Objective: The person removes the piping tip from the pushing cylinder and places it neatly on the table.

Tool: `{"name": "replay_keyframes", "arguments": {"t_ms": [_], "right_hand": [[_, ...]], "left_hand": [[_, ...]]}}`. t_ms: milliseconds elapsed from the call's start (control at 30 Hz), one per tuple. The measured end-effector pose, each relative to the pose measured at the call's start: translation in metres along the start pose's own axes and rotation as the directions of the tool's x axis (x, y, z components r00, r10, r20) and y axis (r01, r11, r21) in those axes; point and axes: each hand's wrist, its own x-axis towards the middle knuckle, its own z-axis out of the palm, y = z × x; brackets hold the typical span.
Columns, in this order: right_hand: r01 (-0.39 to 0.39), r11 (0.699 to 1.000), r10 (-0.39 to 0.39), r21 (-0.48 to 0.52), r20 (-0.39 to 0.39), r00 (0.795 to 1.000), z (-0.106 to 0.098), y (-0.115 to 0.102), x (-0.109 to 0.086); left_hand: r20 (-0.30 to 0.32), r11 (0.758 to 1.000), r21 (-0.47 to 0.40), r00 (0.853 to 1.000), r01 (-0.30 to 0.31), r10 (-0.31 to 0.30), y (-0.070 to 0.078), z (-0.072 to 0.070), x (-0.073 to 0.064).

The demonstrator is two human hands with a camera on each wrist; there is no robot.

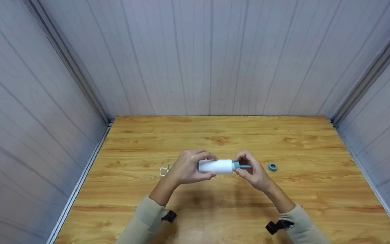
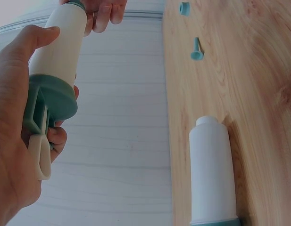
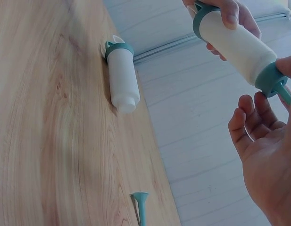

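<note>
My left hand (image 1: 190,167) holds a white syringe-like tube (image 1: 218,166) lengthwise, raised above the table. At the tube's left end, the left wrist view shows a teal end cap (image 2: 55,96) and a white ring handle (image 2: 40,157) by the palm. My right hand (image 1: 257,176) pinches the teal collar (image 3: 269,77) at the other end, from which a slim teal nozzle (image 1: 245,166) sticks out. Below, a second white tube (image 3: 123,80) with a teal cap lies on its side. The held tube and left hand mostly hide it in the head view.
A teal ring (image 1: 272,167) lies on the wooden table (image 1: 215,135) to the right of my right hand. A loose teal nozzle (image 2: 197,52) lies between that ring and the second tube. Pale panels (image 1: 195,61) enclose the table at the back and both sides.
</note>
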Motion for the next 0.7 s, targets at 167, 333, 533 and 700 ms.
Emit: {"name": "replay_keyframes", "arguments": {"t_ms": [167, 333, 533, 700], "right_hand": [[0.017, 1.000, -0.017, 0.002, 0.003, 1.000, -0.0004, 0.0012, 0.0007], [0.000, 1.000, 0.000, 0.030, 0.002, 1.000, -0.0008, 0.0017, 0.0008], [0.001, 1.000, -0.001, 0.031, 0.004, 1.000, -0.0003, 0.0003, 0.0011], [0.010, 0.999, -0.010, 0.032, 0.003, 1.000, -0.0001, -0.0004, 0.0013]], "left_hand": [[-0.002, 1.000, 0.006, 1.000, -0.004, 0.004, -0.0001, -0.0004, 0.0002], [-0.004, 1.000, 0.009, 1.000, -0.010, 0.010, -0.0006, 0.0000, 0.0003], [-0.011, 1.000, 0.012, 1.000, -0.014, 0.015, -0.0012, 0.0005, -0.0002], [-0.017, 1.000, -0.003, 1.000, -0.009, 0.009, -0.0008, 0.0009, 0.0000]]}}
